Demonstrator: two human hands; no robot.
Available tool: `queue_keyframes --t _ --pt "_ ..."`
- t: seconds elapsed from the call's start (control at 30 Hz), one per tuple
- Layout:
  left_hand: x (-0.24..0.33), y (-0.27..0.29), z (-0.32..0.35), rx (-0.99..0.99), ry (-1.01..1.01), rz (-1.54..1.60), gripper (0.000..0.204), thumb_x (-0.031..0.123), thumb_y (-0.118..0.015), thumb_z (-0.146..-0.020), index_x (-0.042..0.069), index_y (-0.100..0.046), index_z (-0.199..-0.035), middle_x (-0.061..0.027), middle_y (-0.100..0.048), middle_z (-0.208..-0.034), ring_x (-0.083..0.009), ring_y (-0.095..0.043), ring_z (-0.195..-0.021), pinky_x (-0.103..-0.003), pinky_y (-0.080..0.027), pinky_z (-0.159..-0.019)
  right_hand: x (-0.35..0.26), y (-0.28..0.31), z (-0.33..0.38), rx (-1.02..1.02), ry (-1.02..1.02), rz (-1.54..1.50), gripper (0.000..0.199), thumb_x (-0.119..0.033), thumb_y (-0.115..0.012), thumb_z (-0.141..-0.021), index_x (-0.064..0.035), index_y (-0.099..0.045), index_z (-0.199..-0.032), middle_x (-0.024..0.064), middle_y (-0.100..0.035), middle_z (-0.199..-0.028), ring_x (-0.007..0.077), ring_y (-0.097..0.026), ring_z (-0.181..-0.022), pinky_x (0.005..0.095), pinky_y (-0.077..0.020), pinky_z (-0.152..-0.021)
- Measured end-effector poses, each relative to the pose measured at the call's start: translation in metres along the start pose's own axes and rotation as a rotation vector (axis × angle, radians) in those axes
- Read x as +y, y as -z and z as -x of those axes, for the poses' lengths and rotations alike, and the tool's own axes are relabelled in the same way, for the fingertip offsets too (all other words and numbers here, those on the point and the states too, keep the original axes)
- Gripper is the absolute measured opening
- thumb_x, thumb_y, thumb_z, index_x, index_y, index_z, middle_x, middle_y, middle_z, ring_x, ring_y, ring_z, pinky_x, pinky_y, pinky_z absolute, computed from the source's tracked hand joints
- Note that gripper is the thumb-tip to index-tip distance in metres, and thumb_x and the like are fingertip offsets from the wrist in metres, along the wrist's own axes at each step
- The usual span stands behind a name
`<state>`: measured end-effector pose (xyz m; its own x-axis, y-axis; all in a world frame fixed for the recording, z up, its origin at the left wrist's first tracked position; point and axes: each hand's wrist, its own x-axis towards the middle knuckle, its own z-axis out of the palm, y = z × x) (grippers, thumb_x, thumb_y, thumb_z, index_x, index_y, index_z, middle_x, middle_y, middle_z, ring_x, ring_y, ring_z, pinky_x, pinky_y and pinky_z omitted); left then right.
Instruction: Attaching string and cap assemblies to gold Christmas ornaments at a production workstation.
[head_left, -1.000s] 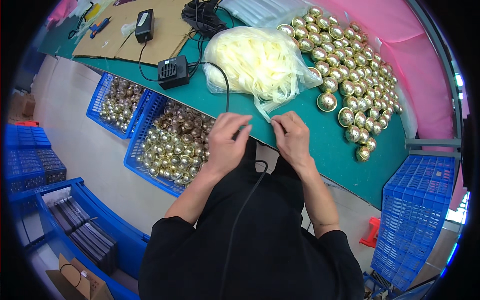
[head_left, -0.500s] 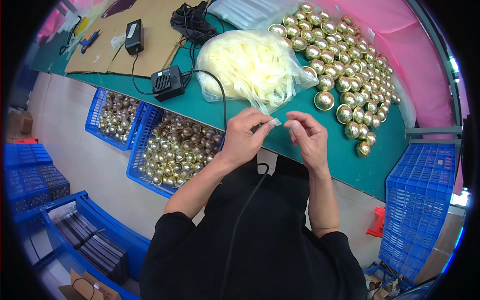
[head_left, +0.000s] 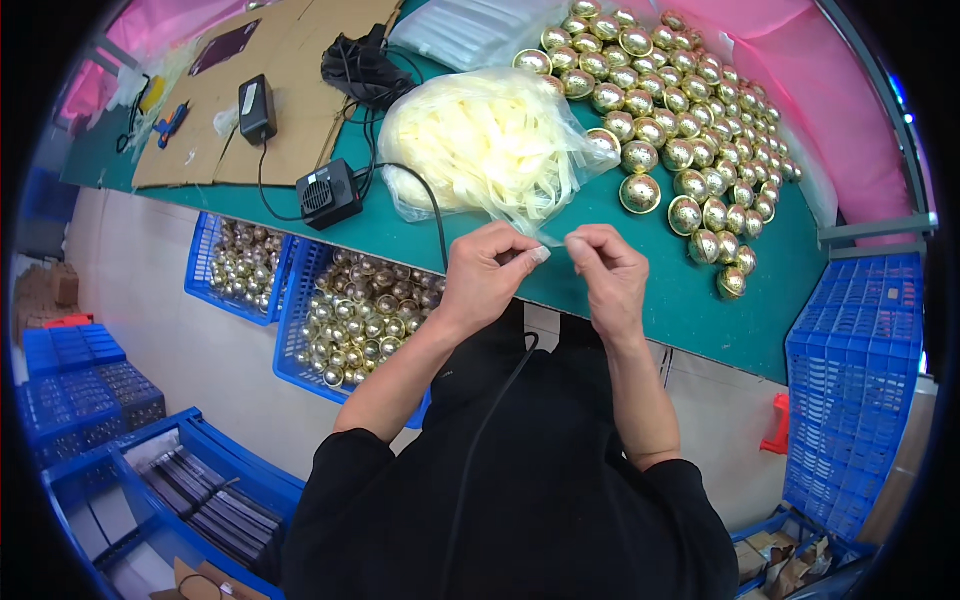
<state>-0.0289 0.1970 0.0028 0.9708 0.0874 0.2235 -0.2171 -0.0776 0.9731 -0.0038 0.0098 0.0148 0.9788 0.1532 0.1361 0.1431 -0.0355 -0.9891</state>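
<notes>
Both my hands meet in front of my body, over the near edge of the green table. My left hand (head_left: 487, 280) pinches a small whitish translucent piece (head_left: 540, 254) between thumb and forefinger. Just to its right, my right hand (head_left: 610, 278) is closed in a pinch, thumb against bent forefinger; what it grips is too small to make out. A little gap separates the two sets of fingertips. Directly beyond them lies a clear plastic bag (head_left: 480, 150) full of pale yellow strips, its loose corner hanging toward my fingers.
Many gold dotted half-round cups (head_left: 640, 194) cover the table's right side. A black boxy device (head_left: 328, 194) and a black power adapter (head_left: 257, 108) lie left, trailing cables. Blue baskets (head_left: 290, 345) of similar cups stand below the edge. Stacked blue crates (head_left: 850, 390) stand at right.
My right fingers have closed from a loose, parted curl into a pinch. The left hand keeps its small piece. The whole view has shifted slightly.
</notes>
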Motion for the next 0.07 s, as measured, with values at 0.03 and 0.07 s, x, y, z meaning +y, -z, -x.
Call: queue_keyframes --t 0.03,0.07 --pt "-0.0003 -0.0012 -0.0013 -0.015 0.04 -0.037 0.005 0.002 -0.08 -0.088 0.0 -0.077 -0.091 -0.0036 -0.067 -0.08 -0.01 -0.058 -0.07 -0.026 -0.045 -0.063 0.0006 0.0062 -0.0006 0.027 0.007 -0.108 0.009 -0.005 -0.071 -0.098 -0.0014 -0.076 -0.105 0.0093 -0.07 -0.106 0.0115 -0.061 -0.089 0.0248 -0.0502 -0.079" --pt "-0.0017 -0.0014 -0.0034 -0.033 0.078 -0.077 0.004 0.002 -0.079 -0.088 0.0 -0.078 -0.092 -0.0032 -0.069 -0.082 -0.0101 -0.059 -0.074 -0.026 -0.046 -0.065 0.002 0.0121 -0.0018 0.057 0.017 -0.218 0.012 -0.006 -0.067 -0.102 -0.004 -0.076 -0.109 0.0105 -0.071 -0.11 0.0109 -0.061 -0.091 0.0247 -0.0498 -0.083"
